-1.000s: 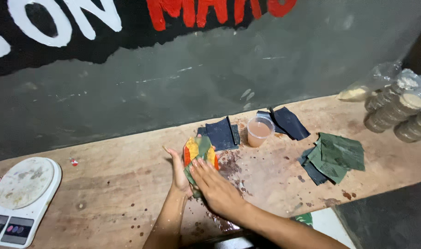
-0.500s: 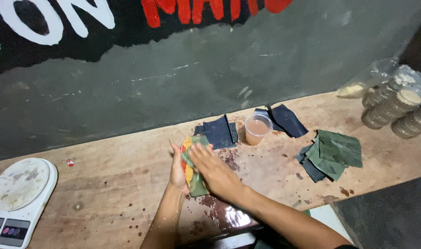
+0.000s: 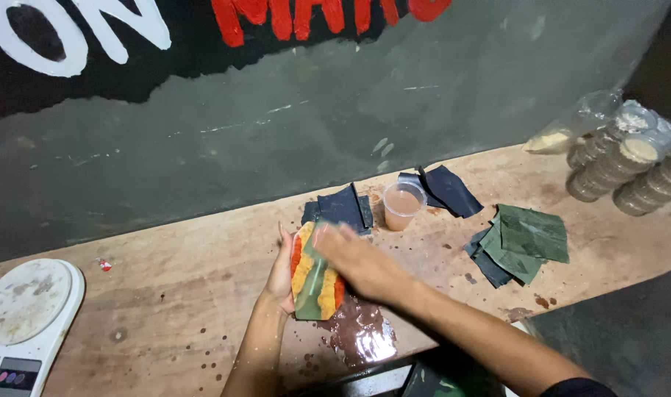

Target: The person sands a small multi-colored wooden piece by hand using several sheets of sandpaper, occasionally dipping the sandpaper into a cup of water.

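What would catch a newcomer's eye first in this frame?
The bright orange-and-red piece at the middle of the wooden bench, steadied by the left hand while the right hand presses a green sheet along it. Just below lies a wet brown puddle. Behind, a small cup stands among dark sheets, and a white scale sits far left.

painted wall sign top: red, white, black | scale screen bottom-left
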